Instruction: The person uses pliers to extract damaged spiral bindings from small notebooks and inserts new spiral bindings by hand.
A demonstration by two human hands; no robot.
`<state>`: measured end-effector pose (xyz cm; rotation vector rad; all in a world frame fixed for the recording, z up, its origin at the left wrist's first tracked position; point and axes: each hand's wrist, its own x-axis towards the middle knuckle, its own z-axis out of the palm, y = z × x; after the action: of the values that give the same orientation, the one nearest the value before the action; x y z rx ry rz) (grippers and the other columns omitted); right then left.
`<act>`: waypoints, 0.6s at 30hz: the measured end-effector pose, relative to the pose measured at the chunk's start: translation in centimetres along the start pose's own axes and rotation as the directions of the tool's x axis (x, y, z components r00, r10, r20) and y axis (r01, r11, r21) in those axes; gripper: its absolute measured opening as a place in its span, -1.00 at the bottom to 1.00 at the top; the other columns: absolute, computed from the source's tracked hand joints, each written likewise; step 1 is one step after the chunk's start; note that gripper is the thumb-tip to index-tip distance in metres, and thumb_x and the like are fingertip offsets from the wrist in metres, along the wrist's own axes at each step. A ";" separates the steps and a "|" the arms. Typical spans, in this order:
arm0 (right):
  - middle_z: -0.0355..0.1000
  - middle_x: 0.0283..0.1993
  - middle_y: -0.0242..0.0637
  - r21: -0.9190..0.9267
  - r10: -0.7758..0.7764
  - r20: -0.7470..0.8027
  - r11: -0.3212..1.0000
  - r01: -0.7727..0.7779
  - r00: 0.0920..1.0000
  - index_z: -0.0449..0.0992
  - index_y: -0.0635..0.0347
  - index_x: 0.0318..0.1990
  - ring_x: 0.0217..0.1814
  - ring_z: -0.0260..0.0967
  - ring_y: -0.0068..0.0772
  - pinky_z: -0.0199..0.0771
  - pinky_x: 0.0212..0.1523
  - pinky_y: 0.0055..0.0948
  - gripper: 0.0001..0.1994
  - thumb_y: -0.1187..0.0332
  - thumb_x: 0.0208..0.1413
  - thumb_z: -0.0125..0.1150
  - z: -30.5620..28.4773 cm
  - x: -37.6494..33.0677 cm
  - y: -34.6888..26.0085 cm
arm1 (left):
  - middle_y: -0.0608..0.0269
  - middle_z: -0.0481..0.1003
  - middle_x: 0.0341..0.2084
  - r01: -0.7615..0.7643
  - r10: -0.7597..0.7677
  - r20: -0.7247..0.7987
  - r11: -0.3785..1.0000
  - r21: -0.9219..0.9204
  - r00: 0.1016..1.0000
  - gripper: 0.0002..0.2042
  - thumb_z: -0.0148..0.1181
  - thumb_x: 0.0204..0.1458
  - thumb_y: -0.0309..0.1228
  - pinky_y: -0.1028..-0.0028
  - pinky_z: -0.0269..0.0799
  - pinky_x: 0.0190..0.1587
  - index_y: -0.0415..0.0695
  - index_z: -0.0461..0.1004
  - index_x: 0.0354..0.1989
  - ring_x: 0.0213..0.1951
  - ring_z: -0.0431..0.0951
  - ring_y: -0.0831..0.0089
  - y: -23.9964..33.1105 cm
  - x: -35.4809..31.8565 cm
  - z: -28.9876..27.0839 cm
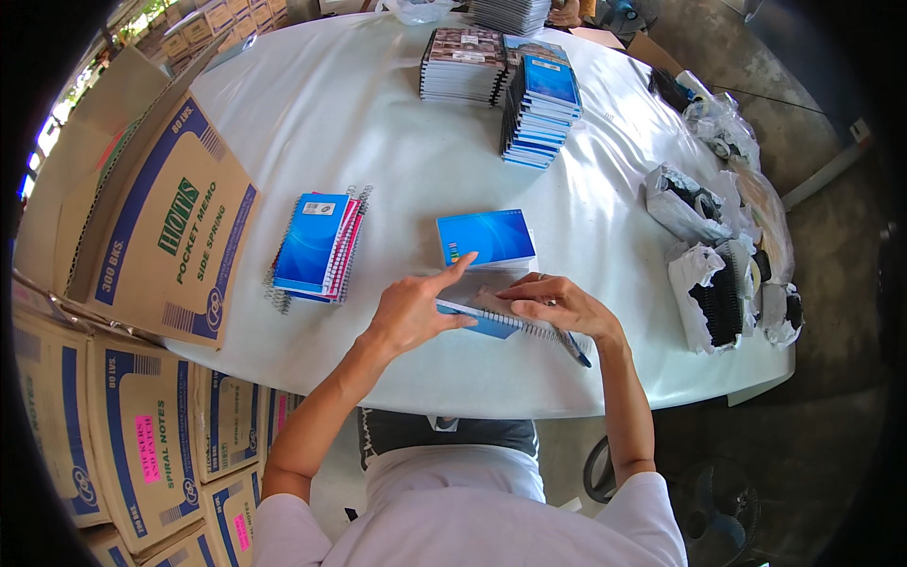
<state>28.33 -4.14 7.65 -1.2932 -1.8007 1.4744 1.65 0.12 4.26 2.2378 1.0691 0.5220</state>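
Observation:
Close to the table's near edge, a small blue notebook (492, 324) with a wire spiral stands slightly tilted between my hands. My left hand (412, 312) grips its left end, thumb on the near side. The left index finger stretches forward onto a stack of blue-covered pads (484, 238) just beyond. My right hand (565, 307) is closed at the notebook's right end, with a slim dark pen-like tool (574, 348) sticking out below its fingers. A brownish flap (493, 301) shows next to the right fingertips; part of the spiral is hidden by the hand.
Left on the white-covered table (397, 180) lies a pile of spiral notebooks (312, 244). Taller notebook stacks (540, 111) stand at the back. Plastic-wrapped bundles of black coils (720, 298) line the right edge. Cardboard boxes (170, 222) crowd the left; a person's hand (565, 13) shows at the far edge.

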 end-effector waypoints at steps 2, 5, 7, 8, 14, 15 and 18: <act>0.49 -0.04 -0.15 -0.026 0.004 0.006 1.000 -0.004 1.000 0.55 0.32 0.06 0.02 0.39 -0.26 0.31 0.10 -0.37 -0.45 -0.05 0.19 0.15 -0.2 0.0 0.0 | 0.08 0.62 -0.21 0.015 -0.017 -0.031 0.998 -0.062 0.999 -0.07 0.49 -0.19 -0.14 0.20 0.51 -0.12 0.38 0.07 0.41 -0.23 0.63 0.13 -0.4 0.1 0.5; 0.50 -0.03 -0.12 -0.069 0.021 0.010 0.997 -0.020 1.000 0.55 0.35 0.05 0.02 0.39 -0.24 0.32 0.10 -0.35 -0.41 -0.07 0.18 0.14 0.3 -0.1 -0.6 | 0.07 0.60 -0.12 0.028 -0.029 -0.014 0.998 -0.063 0.999 -0.04 0.52 -0.21 -0.18 0.22 0.51 -0.10 0.39 0.06 0.42 -0.22 0.64 0.14 0.1 0.2 0.6; 0.51 -0.07 -0.07 -0.049 0.001 0.008 0.999 0.000 1.000 0.56 0.36 0.04 -0.01 0.40 -0.23 0.35 0.03 -0.31 -0.39 -0.10 0.15 0.18 0.1 0.1 -0.6 | 0.13 0.53 0.02 0.064 -0.066 -0.007 0.986 -0.151 0.998 -0.02 0.54 -0.23 -0.28 0.25 0.50 0.03 0.33 0.06 0.42 -0.03 0.58 0.12 0.1 -0.1 0.6; 0.51 -0.09 -0.07 0.040 -0.065 -0.008 0.997 0.066 0.998 0.56 0.35 0.04 -0.03 0.40 -0.24 0.36 -0.01 -0.31 -0.38 -0.11 0.14 0.18 -0.4 -0.5 0.3 | 0.16 0.50 0.09 0.074 -0.077 -0.006 0.977 -0.200 0.997 -0.01 0.55 -0.24 -0.33 0.27 0.50 0.10 0.31 0.06 0.42 0.06 0.55 0.11 0.2 0.0 0.6; 0.52 -0.07 -0.02 -0.202 -0.010 -0.057 0.979 -0.002 0.998 0.60 0.28 0.00 -0.01 0.43 -0.17 0.40 0.03 -0.33 -0.41 -0.12 0.11 0.21 0.3 0.4 -1.0 | 0.17 0.53 0.06 0.078 -0.068 0.043 0.951 -0.299 0.997 -0.18 0.49 -0.16 -0.37 0.33 0.51 0.09 0.23 0.24 0.35 0.03 0.58 0.17 0.5 0.1 0.7; 0.52 -0.07 -0.03 -0.179 -0.053 -0.070 0.983 0.039 0.996 0.60 0.27 0.00 -0.02 0.43 -0.17 0.40 0.02 -0.33 -0.43 -0.11 0.11 0.22 -0.1 -0.1 -1.1 | 0.18 0.54 0.04 0.099 -0.072 0.115 0.964 -0.245 0.991 -0.25 0.47 -0.14 -0.39 0.35 0.51 0.08 0.20 0.30 0.31 0.02 0.58 0.19 0.9 0.2 0.4; 0.52 -0.04 -0.02 -0.133 -0.176 -0.160 0.979 0.155 0.971 0.62 0.25 -0.01 -0.01 0.43 -0.16 0.41 0.03 -0.29 -0.52 0.00 0.14 0.23 -2.5 -3.1 -1.0 | 0.21 0.57 -0.01 0.066 -0.023 0.208 0.977 -0.204 0.978 -0.45 0.40 -0.06 -0.36 0.37 0.52 0.03 0.15 0.45 0.19 -0.03 0.60 0.22 0.9 -0.4 -0.7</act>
<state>31.38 -5.57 9.95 -1.2511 -1.8572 1.1456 1.59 -0.41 5.35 2.0278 0.9125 0.3577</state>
